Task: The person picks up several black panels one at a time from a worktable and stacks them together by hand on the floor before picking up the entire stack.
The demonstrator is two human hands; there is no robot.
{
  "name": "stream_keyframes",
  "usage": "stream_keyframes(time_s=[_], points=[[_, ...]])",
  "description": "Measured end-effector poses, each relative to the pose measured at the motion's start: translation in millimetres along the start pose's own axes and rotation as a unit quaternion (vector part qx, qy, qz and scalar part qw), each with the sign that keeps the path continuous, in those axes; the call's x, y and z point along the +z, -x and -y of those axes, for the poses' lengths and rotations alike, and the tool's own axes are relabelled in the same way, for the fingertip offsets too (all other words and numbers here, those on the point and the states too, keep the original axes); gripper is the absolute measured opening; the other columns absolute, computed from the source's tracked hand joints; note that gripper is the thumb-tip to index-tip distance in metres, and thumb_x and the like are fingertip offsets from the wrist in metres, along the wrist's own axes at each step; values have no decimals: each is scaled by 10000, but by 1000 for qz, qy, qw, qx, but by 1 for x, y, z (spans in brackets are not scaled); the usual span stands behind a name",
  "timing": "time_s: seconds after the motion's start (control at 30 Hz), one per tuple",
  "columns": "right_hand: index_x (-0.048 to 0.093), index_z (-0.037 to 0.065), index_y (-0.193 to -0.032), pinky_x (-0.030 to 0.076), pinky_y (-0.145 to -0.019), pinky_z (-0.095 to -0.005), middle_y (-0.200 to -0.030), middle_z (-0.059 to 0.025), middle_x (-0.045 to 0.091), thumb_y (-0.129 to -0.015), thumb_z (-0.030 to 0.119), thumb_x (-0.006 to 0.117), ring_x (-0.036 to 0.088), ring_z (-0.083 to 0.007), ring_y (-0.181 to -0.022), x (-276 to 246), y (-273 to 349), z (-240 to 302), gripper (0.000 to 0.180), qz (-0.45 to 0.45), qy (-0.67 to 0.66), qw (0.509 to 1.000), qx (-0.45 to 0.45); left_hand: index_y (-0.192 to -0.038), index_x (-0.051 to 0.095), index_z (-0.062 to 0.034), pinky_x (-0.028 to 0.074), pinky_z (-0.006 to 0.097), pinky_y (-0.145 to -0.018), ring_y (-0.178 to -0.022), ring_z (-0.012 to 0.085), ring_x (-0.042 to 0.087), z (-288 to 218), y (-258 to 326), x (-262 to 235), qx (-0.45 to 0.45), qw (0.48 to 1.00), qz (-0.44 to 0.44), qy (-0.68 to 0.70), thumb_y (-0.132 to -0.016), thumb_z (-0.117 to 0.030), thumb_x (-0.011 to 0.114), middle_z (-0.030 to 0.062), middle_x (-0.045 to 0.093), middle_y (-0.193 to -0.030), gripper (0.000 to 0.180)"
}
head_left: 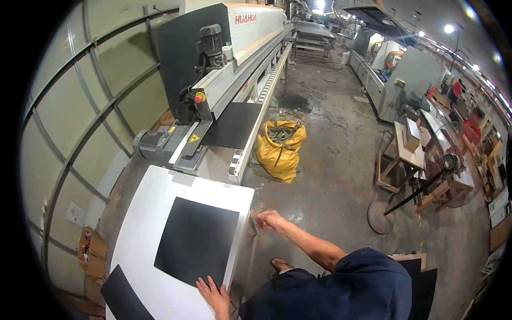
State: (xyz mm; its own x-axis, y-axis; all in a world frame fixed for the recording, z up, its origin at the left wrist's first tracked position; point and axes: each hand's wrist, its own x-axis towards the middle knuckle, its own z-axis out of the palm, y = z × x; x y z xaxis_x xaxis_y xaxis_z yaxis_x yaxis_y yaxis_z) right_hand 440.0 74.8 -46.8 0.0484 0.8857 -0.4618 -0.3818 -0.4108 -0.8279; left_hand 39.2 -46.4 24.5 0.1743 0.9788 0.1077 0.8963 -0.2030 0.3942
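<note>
On the white tabletop lies a black rectangular panel. My left hand rests with its fingers spread at the panel's near right corner. Just off the table's right edge is my right hand, its fingers curled together; whatever they may hold is hidden. A second black panel sits at the table's near left, partly cut off by the picture's rim. Beyond the table, another black panel lies on the bed of a long white machine.
A yellow sack of scraps stands on the floor beside the machine. To the right are a pedestal fan, a small wooden table and a person in red. A cardboard box stands by the left wall. Dark panels lie behind my right side.
</note>
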Motion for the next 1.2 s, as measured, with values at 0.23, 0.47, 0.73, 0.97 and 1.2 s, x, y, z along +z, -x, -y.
stream_keyframes(time_s=[0.23,0.47,0.73,0.97,1.2], points=[[638,-11,-1097,590,-683,-300,-985,-145,690,-938,168,586,684,-206,-792,23,-20,67,245,-46,-22,998,21,-1285,537,50,443,452,-1001,-1177,333,568,-132,-40,-159,-78,754,12,652,-917,-278,587,239,579,-1259,495],[494,-53,-1244,553,-692,-328,-1153,-175,593,-998,307,518,635,-239,-897,41,-63,113,436,-70,-112,991,-22,-1273,541,68,459,388,-940,-1099,278,582,-209,-30,-261,253,596,37,761,-923,-272,580,217,598,-1238,490],[530,-19,-1164,541,-752,-382,-1051,-137,608,-958,372,590,626,-254,-859,88,-79,126,446,-70,-134,988,-15,-1266,541,81,475,315,-865,-992,215,601,-209,-39,-263,235,597,40,766,-919,-237,599,182,621,-1212,474],[540,84,-782,511,-601,-351,-676,-47,538,-903,278,694,530,-171,-586,133,-82,129,276,-46,-159,983,-77,-1260,542,93,488,252,-800,-899,161,617,-159,-39,-207,-151,622,45,767,-916,-205,616,152,641,-1190,461],[534,37,-861,520,-561,-278,-740,-60,590,-895,108,676,581,-156,-596,161,-38,86,162,-25,-68,997,-18,-1333,480,65,496,307,-934,-1076,196,593,-62,-102,-21,-229,709,-24,667,-926,-159,648,150,611,-1170,494]])
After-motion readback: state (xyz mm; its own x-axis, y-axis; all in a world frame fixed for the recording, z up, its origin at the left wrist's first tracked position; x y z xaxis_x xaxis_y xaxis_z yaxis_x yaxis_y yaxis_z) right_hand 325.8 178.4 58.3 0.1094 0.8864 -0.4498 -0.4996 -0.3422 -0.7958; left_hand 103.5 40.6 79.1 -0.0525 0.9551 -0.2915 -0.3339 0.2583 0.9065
